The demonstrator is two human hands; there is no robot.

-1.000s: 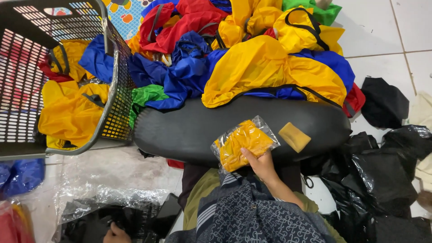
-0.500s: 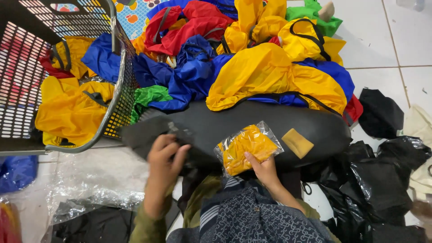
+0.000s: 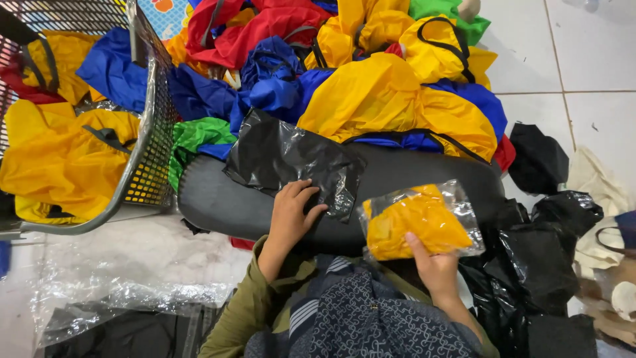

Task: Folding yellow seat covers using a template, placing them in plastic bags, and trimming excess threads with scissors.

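Observation:
My left hand [image 3: 291,215] lies flat on a black item packed in a clear plastic bag [image 3: 291,162], pressing it onto a black oval cushion-like surface [image 3: 225,205]. My right hand [image 3: 434,265] grips the near edge of a clear plastic packet holding folded yellow fabric [image 3: 417,222], lifted slightly over the right part of the same black surface. The two packets sit side by side, a small gap between them.
A heap of yellow, blue, red and green fabric bags [image 3: 371,73] lies beyond the black surface. A grey plastic basket [image 3: 149,146] with yellow fabric stands at left. Black packed items [image 3: 536,265] pile at right, clear plastic sheets [image 3: 126,298] at lower left, white floor tiles [image 3: 589,53] beyond.
My left hand came up from below carrying the black packet and laid it on the black surface. My right hand kept hold of the yellow packet. The small tan piece is out of sight.

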